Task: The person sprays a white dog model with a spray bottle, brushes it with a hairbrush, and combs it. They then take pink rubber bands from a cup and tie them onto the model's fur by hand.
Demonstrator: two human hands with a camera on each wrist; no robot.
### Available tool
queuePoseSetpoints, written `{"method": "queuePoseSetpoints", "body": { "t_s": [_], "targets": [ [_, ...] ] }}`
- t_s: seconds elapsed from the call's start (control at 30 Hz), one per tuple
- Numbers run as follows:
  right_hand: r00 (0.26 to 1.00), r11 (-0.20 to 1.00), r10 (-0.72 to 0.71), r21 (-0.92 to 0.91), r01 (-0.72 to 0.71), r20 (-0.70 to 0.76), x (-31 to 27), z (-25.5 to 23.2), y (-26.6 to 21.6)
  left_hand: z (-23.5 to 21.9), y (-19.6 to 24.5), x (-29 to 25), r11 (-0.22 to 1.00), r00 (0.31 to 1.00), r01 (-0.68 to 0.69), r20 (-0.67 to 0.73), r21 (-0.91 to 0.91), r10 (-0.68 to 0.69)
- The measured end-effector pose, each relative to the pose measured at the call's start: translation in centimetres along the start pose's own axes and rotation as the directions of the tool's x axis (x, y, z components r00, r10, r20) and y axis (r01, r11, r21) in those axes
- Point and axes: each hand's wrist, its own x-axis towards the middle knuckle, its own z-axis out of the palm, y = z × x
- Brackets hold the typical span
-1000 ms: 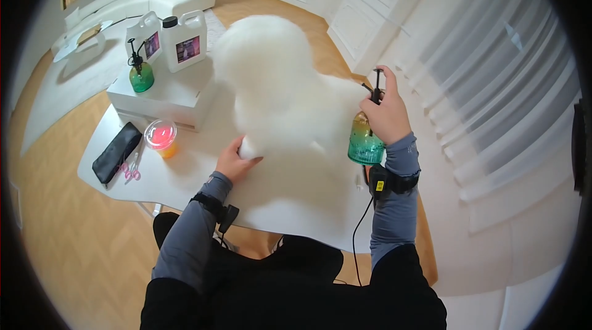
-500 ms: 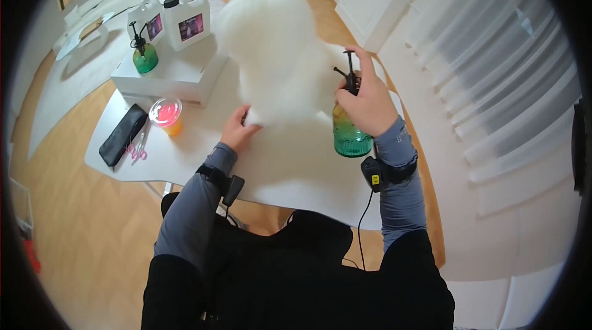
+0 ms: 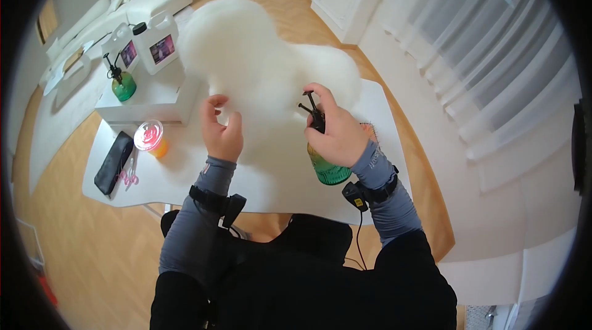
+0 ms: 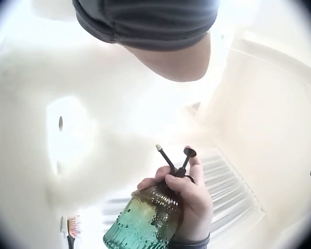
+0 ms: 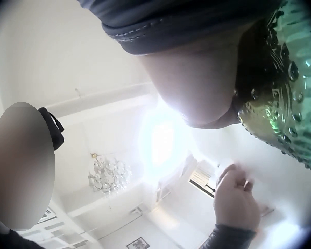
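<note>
A large white fluffy figure [image 3: 240, 46] with rounded lobes stands on the white table [image 3: 271, 197]. My right hand [image 3: 339, 136] grips a glass spray bottle [image 3: 330, 173], amber above and green below, with the forefinger on top of its black pump. The bottle's nozzle points at the figure, close to its near side. My left hand [image 3: 222, 136] is raised beside the figure's left side, its fingers loosely bent and the thumb apart, with nothing seen in it. In the left wrist view the right hand's fingers wrap the bottle's neck [image 4: 168, 194].
At the left lie a black pouch [image 3: 114, 163] and pink-handled scissors [image 3: 128, 176], by a lidded plastic cup [image 3: 150, 137]. Two white jugs [image 3: 157, 49] and a second spray bottle [image 3: 123, 86] stand on a white box [image 3: 145, 108]. A brush [image 4: 73, 228] lies beyond my right wrist.
My left hand has let go of the figure's fluffy lower edge and lifted, fingers upward. My right hand has brought the spray bottle leftward, in front of the figure. The head view has shifted.
</note>
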Motion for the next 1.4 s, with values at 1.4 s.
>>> {"method": "queuePoseSetpoints", "body": {
  "t_s": [1.4],
  "targets": [
    [0.960, 0.998, -0.025, 0.041, 0.037, -0.279, 4.7, -6.2, 4.7, 0.9, -4.6, -2.1, 0.935, 0.936, -0.075, 0.348, 0.347, -0.053]
  ]
}}
